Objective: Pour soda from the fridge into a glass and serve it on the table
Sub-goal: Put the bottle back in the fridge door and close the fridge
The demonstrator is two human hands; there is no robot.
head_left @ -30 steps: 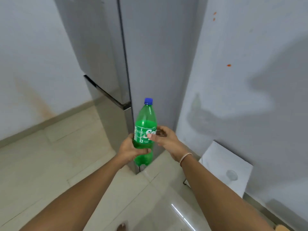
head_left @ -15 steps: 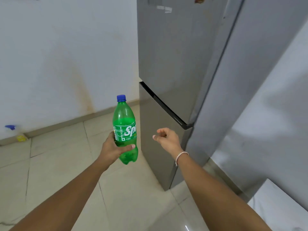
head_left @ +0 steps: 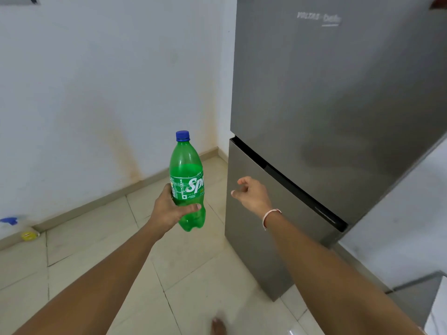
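**Sprite bottle in left hand, fridge shut, no glass or table in view**

The left hand (head_left: pixel 169 211) grasps the green Sprite bottle (head_left: pixel 187 182) around its lower body, thumb across the front just under the label, fingers behind. Bottle is upright, blue cap (head_left: pixel 182 136) on top and screwed on, liquid level near the top of the label. Low grip likely keeps the weight in the palm and leaves neck and cap free for the other hand to twist open later. Upright carry also keeps the soda from sloshing.

The right hand (head_left: pixel 251 194) is empty, fingers loosely curled, holding nothing, hovering just off the grey fridge (head_left: pixel 338 105) at about 3 o'clock from the bottle. Both fridge doors look closed; the dark seam between the upper and lower door runs diagonally toward 4 o'clock. Judgement: fetch step done, next is carrying to a glass.

Edges: the fridge's front corner stands just right of the bottle, close to the right hand, so a swing to the right risks a knock. White wall (head_left: pixel 96 93) with skirting spans 9 to 12 o'clock. Open tiled floor (head_left: pixel 96 250) from 6 to 9 o'clock is the free room. A blue-capped item and a yellow one (head_left: pixel 29 235) sit by the skirting at 9 o'clock, well apart. A bare foot (head_left: pixel 217 327) shows at 6 o'clock.
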